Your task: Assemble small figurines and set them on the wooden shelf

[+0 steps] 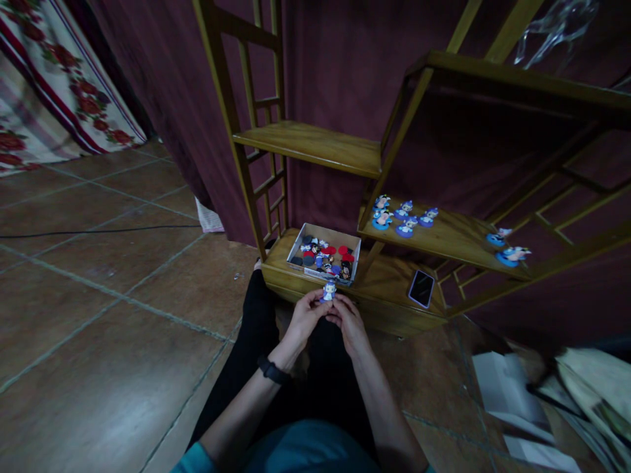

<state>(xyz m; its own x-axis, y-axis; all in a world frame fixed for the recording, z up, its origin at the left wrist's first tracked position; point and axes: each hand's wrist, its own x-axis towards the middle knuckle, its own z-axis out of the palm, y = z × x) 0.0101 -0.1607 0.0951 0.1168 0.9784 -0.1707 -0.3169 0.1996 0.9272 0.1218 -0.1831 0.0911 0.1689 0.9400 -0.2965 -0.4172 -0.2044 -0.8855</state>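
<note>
Between my two hands, just in front of the low shelf, is a small purple and white figurine (329,290) on a purple base. My left hand (309,311) has its fingers closed on the figurine's left side. My right hand (347,315) closes on it from the right, fingers bent around the base. Directly beyond my hands stands a shallow cardboard box (355,253) with several more figurines and red, dark and purple round pieces jumbled inside. On the raised shelf to the right, several purple figurines (407,227) and blue-based figurines (381,219) stand upright.
A phone (421,288) lies on the lower wooden shelf (389,279). Two blue-based figurines (513,256) stand at the right end of the raised shelf (444,242). A clear ornament (557,29) is on the top shelf. White boxes (510,387) and a bag (596,381) lie at right.
</note>
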